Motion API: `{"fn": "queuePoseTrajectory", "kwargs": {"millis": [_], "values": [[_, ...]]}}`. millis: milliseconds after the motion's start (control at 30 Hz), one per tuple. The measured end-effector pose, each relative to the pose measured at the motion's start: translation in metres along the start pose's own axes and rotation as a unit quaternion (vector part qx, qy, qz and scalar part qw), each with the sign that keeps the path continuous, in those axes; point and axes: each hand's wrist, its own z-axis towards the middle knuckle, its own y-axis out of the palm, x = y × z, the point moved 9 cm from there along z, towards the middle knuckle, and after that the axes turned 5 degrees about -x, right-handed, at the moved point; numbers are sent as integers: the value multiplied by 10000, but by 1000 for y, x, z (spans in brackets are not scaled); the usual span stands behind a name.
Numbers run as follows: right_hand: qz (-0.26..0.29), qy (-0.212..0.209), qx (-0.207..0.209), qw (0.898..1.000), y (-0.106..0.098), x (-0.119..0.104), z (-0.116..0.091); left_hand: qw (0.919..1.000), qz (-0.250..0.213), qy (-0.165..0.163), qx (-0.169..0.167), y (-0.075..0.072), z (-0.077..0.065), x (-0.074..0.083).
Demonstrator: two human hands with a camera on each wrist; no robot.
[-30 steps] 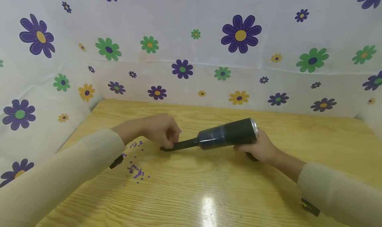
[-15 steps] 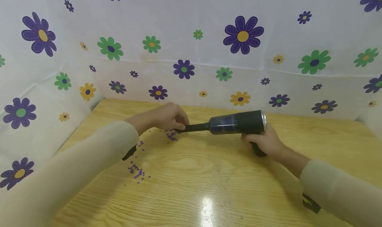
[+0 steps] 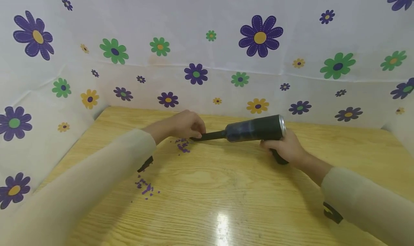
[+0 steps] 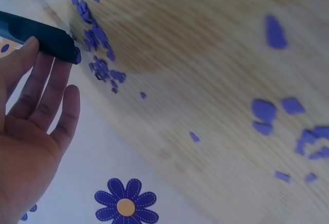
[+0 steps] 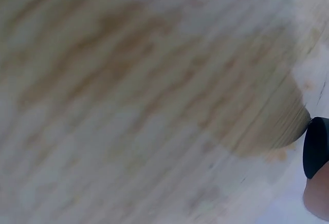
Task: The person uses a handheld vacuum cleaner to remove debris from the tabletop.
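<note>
A black handheld vacuum cleaner [image 3: 255, 128] with a clear dust chamber and a long narrow nozzle [image 3: 211, 135] points left over the table. My right hand [image 3: 289, 147] grips its handle [image 3: 279, 157]; the handle's dark end [image 5: 317, 147] shows at the edge of the right wrist view. Near the nozzle's tip my left hand [image 3: 189, 125] pinches it between thumb and fingers. Seen from the left wrist, that hand [image 4: 38, 95] holds the nozzle [image 4: 38, 36] with its mouth right at a heap of small purple scraps [image 4: 95, 34]. One scrap [image 4: 77, 55] lies against the mouth.
More purple scraps [image 3: 147, 188] lie scattered on the wooden table [image 3: 200, 210], left of centre and nearer the front. Part of that scatter is hidden by the left sleeve [image 3: 106, 174]. A white flowered cloth [image 3: 220, 52] stands behind the table and along its sides.
Both hands have carried the vacuum cleaner toward the back of the table and slightly right, its nozzle now at the far scraps. Over the last half second it has barely shifted.
</note>
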Motion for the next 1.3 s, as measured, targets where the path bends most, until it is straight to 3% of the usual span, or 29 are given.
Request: {"fn": "queuePoseTrajectory", "kwargs": {"millis": [200,600,867,1100,1300], "values": [[265,-104,-88,9996,8,-3,3,9997,-122,210,-31,1,-14,-1],[304,-419,-337,9981,20,-11,2,9984,-510,20,-241,8,-32,-4],[-224,-532,-308,9979,20,-14,-2,9959,-647,200,-599,17,-43,6],[468,-383,-366,9975,22,-13,5,9987,-509,37,-1,2,-38,-6],[493,184,68,9986,17,-5,10,9982,-232,-198,516,-7,-24,-18]]}}
